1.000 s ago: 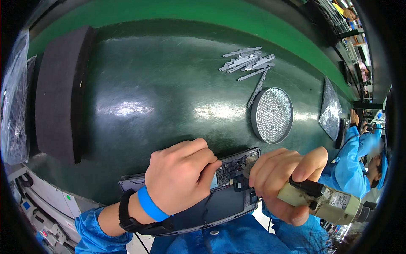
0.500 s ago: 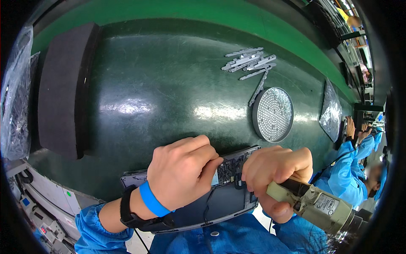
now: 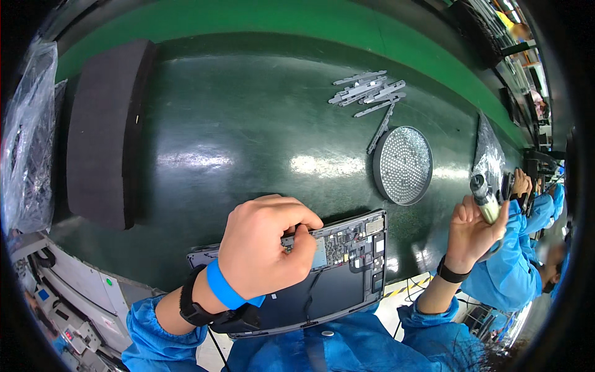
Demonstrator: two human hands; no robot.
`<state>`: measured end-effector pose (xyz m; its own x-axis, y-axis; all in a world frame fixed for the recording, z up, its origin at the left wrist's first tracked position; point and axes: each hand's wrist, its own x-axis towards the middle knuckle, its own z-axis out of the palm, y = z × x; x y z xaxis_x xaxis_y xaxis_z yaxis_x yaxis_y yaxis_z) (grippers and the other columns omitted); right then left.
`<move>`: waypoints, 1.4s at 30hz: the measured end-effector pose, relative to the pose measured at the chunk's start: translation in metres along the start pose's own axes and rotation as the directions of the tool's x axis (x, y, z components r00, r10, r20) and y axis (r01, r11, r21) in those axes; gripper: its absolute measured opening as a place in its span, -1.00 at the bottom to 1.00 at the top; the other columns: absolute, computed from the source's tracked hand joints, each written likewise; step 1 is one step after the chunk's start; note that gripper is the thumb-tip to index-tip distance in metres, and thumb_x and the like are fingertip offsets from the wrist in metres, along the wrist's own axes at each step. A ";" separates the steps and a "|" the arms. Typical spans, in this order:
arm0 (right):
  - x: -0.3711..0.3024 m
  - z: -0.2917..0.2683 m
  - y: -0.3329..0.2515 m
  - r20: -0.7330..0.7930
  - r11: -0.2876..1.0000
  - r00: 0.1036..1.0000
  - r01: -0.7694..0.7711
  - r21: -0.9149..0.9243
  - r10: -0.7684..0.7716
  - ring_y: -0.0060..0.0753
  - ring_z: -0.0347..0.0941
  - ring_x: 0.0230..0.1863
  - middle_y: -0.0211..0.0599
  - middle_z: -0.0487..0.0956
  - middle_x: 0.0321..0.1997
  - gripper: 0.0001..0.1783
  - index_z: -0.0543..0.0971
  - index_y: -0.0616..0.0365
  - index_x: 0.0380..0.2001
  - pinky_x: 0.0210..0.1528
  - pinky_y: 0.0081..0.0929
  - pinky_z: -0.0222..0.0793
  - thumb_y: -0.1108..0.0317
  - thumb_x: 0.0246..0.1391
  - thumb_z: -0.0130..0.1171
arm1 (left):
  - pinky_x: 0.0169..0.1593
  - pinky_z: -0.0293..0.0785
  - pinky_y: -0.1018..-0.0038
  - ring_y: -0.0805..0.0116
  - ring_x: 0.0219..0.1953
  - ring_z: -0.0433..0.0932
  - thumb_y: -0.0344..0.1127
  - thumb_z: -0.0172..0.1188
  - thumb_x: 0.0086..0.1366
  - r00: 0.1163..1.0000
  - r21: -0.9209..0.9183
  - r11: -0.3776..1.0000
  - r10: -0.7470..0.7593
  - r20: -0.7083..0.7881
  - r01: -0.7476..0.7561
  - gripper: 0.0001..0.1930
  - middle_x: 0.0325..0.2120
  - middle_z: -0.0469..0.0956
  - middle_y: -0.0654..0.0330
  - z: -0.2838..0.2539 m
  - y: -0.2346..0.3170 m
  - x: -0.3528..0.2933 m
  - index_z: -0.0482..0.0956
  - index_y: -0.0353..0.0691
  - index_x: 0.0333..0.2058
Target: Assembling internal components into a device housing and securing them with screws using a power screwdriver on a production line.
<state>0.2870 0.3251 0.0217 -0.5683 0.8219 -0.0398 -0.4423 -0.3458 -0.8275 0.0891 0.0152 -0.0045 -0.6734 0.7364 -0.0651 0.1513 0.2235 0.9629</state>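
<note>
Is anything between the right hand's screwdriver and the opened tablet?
Nothing visible. The right hand holds the screwdriver raised off to the right of the tablet, with only bare table between. The left hand covers the tablet's left part.

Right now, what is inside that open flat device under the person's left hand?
The open device shows a green circuit board with small components along its upper edge and a large black panel below it. The left hand covers the left part, so what lies there cannot be seen.
</note>
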 end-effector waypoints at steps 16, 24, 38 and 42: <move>-0.007 -0.012 0.015 0.087 0.937 0.986 -0.107 -0.332 0.143 -0.44 0.57 -0.20 -0.30 0.62 -0.15 -0.67 0.52 0.29 0.07 -0.12 -0.52 0.49 0.40 0.29 0.15 | -0.43 0.41 0.52 0.42 -0.51 0.55 -0.55 0.41 0.07 0.997 0.083 0.994 0.067 0.025 -0.069 -0.86 -0.46 0.67 0.13 0.006 0.000 0.001 0.73 -0.34 -0.34; 0.039 0.060 0.017 0.581 -0.098 0.767 0.623 -0.776 0.272 0.01 0.34 0.25 -0.11 0.50 0.17 -0.15 0.50 0.08 0.15 0.25 -0.12 0.31 0.26 -0.31 0.62 | -0.40 0.52 0.42 0.22 -0.48 0.62 -0.51 0.42 0.07 0.999 0.147 0.989 -0.019 0.026 0.015 -0.91 -0.45 0.67 0.12 0.004 0.009 0.003 0.73 -0.28 -0.39; 0.072 0.064 0.027 0.699 0.008 0.577 0.769 -0.639 0.423 0.34 -0.15 0.57 0.12 0.06 0.53 0.19 0.26 -0.05 0.43 0.53 0.09 -0.06 0.06 -0.30 0.63 | -0.38 0.55 0.43 0.24 -0.46 0.63 -0.51 0.41 0.08 0.999 0.143 0.989 0.019 0.039 -0.024 -0.91 -0.45 0.67 0.15 0.005 0.005 0.004 0.72 -0.27 -0.39; 0.075 0.058 0.036 0.667 -0.072 0.614 0.756 -0.651 0.421 0.34 -0.19 0.58 0.14 0.05 0.54 0.16 0.24 -0.04 0.44 0.54 0.08 -0.07 0.08 -0.25 0.61 | -0.38 0.56 0.44 0.25 -0.46 0.64 -0.50 0.41 0.09 0.999 0.161 0.987 0.015 0.044 -0.021 -0.91 -0.45 0.67 0.16 0.004 0.005 0.003 0.72 -0.27 -0.39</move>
<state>0.1882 0.3479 0.0212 -0.9984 0.0572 0.0005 0.0538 0.9406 -0.3353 0.0909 0.0214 -0.0006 -0.6389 0.7668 -0.0625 0.2803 0.3077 0.9092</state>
